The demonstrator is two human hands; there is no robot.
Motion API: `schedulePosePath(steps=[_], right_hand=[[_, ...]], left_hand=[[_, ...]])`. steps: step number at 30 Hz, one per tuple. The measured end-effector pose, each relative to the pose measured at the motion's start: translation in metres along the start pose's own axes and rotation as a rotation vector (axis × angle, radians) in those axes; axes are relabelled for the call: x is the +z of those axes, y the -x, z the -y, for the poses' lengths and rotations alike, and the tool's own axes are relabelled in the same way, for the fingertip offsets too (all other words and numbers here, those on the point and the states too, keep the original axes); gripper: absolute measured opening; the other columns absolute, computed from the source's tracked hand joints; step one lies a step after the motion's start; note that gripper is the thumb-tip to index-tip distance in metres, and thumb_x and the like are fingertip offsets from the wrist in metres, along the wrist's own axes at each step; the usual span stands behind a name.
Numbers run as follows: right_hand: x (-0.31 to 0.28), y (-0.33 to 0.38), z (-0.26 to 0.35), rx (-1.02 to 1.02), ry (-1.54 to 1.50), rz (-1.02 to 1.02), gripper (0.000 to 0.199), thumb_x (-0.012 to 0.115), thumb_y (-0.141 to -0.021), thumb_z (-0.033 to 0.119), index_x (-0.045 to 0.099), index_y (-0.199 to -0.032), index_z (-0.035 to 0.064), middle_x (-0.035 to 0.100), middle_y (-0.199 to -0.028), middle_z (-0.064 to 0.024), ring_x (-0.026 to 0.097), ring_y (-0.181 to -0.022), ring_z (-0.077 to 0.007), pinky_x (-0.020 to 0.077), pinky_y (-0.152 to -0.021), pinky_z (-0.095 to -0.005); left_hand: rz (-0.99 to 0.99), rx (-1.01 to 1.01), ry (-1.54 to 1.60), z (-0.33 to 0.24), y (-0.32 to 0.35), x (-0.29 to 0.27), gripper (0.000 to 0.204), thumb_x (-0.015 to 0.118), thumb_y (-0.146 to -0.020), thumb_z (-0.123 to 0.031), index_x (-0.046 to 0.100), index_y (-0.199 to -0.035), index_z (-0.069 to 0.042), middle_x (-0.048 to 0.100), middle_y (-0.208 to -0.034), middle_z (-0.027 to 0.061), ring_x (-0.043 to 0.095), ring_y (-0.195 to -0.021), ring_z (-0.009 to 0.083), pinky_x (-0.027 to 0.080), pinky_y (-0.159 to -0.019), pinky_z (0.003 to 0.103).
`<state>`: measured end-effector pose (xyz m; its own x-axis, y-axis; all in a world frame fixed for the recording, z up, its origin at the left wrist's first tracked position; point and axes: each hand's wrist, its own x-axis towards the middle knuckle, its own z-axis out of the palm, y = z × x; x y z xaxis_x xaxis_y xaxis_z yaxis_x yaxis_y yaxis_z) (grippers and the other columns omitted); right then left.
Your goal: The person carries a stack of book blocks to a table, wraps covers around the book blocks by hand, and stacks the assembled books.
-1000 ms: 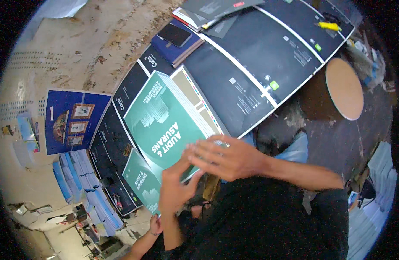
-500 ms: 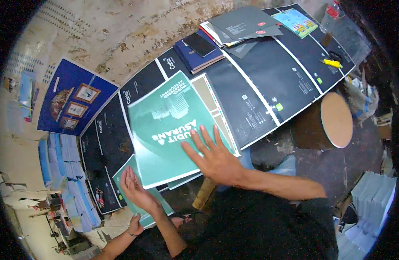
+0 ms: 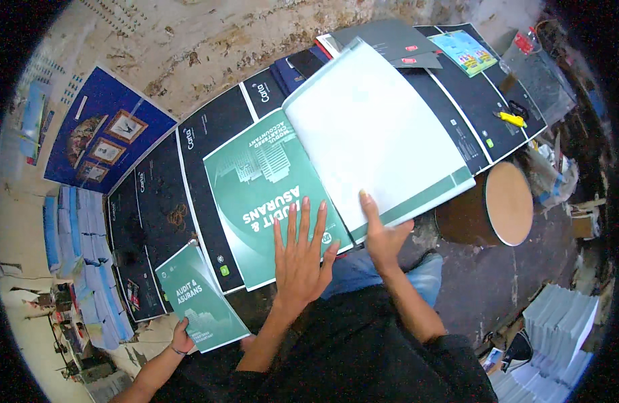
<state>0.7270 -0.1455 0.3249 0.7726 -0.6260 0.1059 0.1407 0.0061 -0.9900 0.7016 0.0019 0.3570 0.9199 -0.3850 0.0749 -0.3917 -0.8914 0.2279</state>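
Note:
A large green printed cover (image 3: 255, 201) lies on the black-covered table (image 3: 202, 131). My left hand (image 3: 301, 258) rests flat on its lower part, fingers spread. To the right, a white sheet (image 3: 383, 127) with a green strip along its near edge lies opened out beside it. My right hand (image 3: 383, 235) grips the sheet's near edge, thumb on top and fingers underneath. At the left, another person's hand (image 3: 182, 336) holds a smaller-looking green booklet (image 3: 203, 299), front up, over the table's near edge.
Dark grey folders (image 3: 390, 43), a phone (image 3: 306, 64) on a blue book, and a colourful leaflet (image 3: 465, 52) lie at the back. A yellow cutter (image 3: 511, 119) is far right. A round brown stool (image 3: 509, 201) stands right, paper stacks (image 3: 87, 262) left, a blue picture board (image 3: 108, 138) behind.
The white sheet now lies opened out to the right, gripped by my right hand. My left hand has moved right onto the green cover. The other person's booklet shows more fully.

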Motion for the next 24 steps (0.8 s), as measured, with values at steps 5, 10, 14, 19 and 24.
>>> schedulePosePath(steps=[5, 10, 14, 19, 24], right_hand=[[-0.028, -0.052, -0.032, 0.095, -0.130, -0.027, 0.025, 0.073, -0.082, -0.001, 0.063, -0.102, -0.0110, 0.068, -0.099, -0.0139, 0.065, -0.087, -0.0164, 0.0522, -0.080, -0.0289], [-0.060, -0.087, -0.016, -0.140, 0.257, -0.091, 0.037, 0.080, -0.078, 0.016, 0.066, -0.102, -0.0093, 0.069, -0.099, -0.0156, 0.065, -0.088, -0.0221, 0.0513, -0.082, -0.0343], [-0.132, -0.135, -0.048, -0.326, 0.417, -0.016, 0.042, 0.070, -0.086, 0.022, 0.062, -0.118, -0.0049, 0.065, -0.115, -0.0180, 0.062, -0.107, -0.0280, 0.0480, -0.092, -0.0382], [-0.190, -0.173, -0.041, -0.794, 0.993, 0.266, 0.042, 0.050, -0.089, 0.016, 0.063, -0.129, 0.0182, 0.052, -0.140, -0.0162, 0.049, -0.129, -0.0341, 0.0356, -0.110, -0.0424], [-0.229, -0.177, -0.062, -0.596, 1.445, 0.573, 0.057, 0.054, -0.080, -0.001, 0.059, -0.133, 0.0210, 0.048, -0.143, -0.0159, 0.045, -0.131, -0.0363, 0.0345, -0.111, -0.0459]], left_hand=[[0.012, -0.001, -0.033, 0.004, 0.002, 0.002, 0.064, 0.041, -0.099, -0.042, 0.026, -0.152, -0.011, 0.022, -0.157, 0.0198, 0.019, -0.144, 0.0404, 0.010, -0.114, 0.061], [0.021, 0.003, 0.028, 0.002, 0.001, -0.004, 0.084, 0.054, -0.088, -0.057, 0.028, -0.151, -0.007, 0.023, -0.155, 0.0233, 0.020, -0.144, 0.0399, 0.010, -0.114, 0.061], [-0.038, 0.012, 0.186, 0.001, 0.004, 0.000, 0.097, 0.070, -0.077, -0.059, 0.033, -0.147, -0.004, 0.031, -0.151, 0.0257, 0.026, -0.142, 0.0386, 0.011, -0.115, 0.060], [-0.180, 0.044, 0.116, -0.007, -0.006, -0.001, 0.072, 0.082, -0.070, -0.024, 0.055, -0.131, 0.001, 0.051, -0.137, 0.0249, 0.049, -0.128, 0.0401, 0.043, -0.101, 0.055], [-0.075, 0.054, 0.125, -0.015, -0.011, 0.003, 0.067, 0.079, -0.074, -0.018, 0.053, -0.132, 0.003, 0.052, -0.135, 0.0267, 0.053, -0.123, 0.0410, 0.047, -0.098, 0.048]])
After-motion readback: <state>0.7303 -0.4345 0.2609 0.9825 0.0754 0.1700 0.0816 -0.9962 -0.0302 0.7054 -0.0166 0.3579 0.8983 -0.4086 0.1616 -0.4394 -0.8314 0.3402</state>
